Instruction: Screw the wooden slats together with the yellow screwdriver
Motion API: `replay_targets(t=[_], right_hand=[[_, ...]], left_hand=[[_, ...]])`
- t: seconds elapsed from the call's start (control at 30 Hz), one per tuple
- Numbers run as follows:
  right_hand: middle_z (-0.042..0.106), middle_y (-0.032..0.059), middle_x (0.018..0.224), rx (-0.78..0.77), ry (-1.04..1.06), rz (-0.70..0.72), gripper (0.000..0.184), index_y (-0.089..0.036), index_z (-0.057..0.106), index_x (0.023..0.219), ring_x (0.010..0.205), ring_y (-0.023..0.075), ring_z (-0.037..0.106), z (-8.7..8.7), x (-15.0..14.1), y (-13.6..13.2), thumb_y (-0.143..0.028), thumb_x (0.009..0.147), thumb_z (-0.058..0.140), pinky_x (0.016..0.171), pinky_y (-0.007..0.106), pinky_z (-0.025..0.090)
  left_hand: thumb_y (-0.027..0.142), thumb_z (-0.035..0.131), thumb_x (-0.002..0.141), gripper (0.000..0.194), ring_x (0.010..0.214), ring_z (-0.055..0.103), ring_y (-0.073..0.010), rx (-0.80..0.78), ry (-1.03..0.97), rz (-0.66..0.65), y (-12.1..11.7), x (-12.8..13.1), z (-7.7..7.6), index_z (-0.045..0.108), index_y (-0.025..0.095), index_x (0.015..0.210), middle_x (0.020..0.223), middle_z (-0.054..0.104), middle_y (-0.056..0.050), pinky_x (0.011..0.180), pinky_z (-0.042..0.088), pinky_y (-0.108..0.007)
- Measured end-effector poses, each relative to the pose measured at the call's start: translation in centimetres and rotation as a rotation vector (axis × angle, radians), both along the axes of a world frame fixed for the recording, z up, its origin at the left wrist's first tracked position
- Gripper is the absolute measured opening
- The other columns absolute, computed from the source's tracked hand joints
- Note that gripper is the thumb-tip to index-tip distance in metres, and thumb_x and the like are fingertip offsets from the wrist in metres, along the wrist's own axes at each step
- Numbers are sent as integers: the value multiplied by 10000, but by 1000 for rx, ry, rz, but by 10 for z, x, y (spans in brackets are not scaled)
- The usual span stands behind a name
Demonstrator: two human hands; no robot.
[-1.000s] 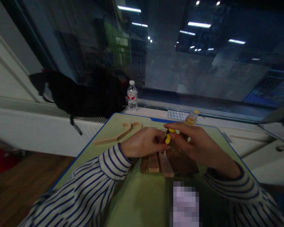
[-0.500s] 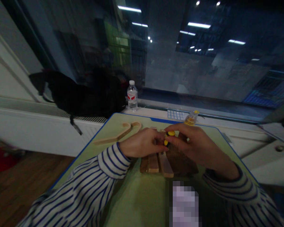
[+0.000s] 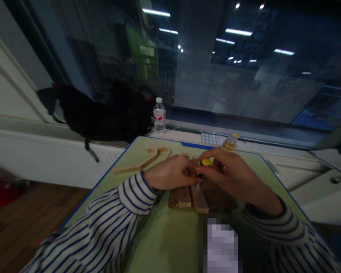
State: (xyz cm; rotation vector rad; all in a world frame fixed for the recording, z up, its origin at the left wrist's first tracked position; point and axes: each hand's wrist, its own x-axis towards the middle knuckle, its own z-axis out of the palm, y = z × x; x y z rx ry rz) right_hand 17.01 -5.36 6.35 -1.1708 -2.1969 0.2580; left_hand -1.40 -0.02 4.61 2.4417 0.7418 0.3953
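Note:
Between the fingers of my right hand [image 3: 234, 175] is a small screwdriver [image 3: 205, 162] with a yellow-and-black handle; its shaft is hidden. My left hand [image 3: 170, 173] is closed beside the handle's lower end, thumb and fingers pinched, and what lies inside them is hidden. Below both hands lie a left wooden strip [image 3: 184, 198] and a right wooden strip [image 3: 199, 201], side by side on a dark brown board [image 3: 218, 195]. My hands cover the strips' middle.
Hook-ended wooden pieces [image 3: 139, 165] lie at the back left of the green table [image 3: 147, 239]. On the sill behind are a water bottle [image 3: 159, 117], a black bag [image 3: 102, 117] and a yellow-capped bottle [image 3: 229, 143]. A blurred pale patch [image 3: 222, 248] covers the front.
The screwdriver's handle has tilted, its yellow end turning more toward me and lower. My right fingers have shifted around it. My left hand has hardly moved.

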Motion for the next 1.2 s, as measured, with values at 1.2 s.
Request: replay_targets(t=[1.2], right_hand=[[698, 29, 1018, 11, -13, 22, 216, -244, 619, 1084, 842, 156, 649, -1, 2, 0, -287, 889, 540, 730, 278, 509]], left_hand=[[278, 565, 825, 181, 556, 518, -94, -14, 6, 11, 0, 0, -1, 671, 146, 759, 614, 601, 22, 578, 366, -223]])
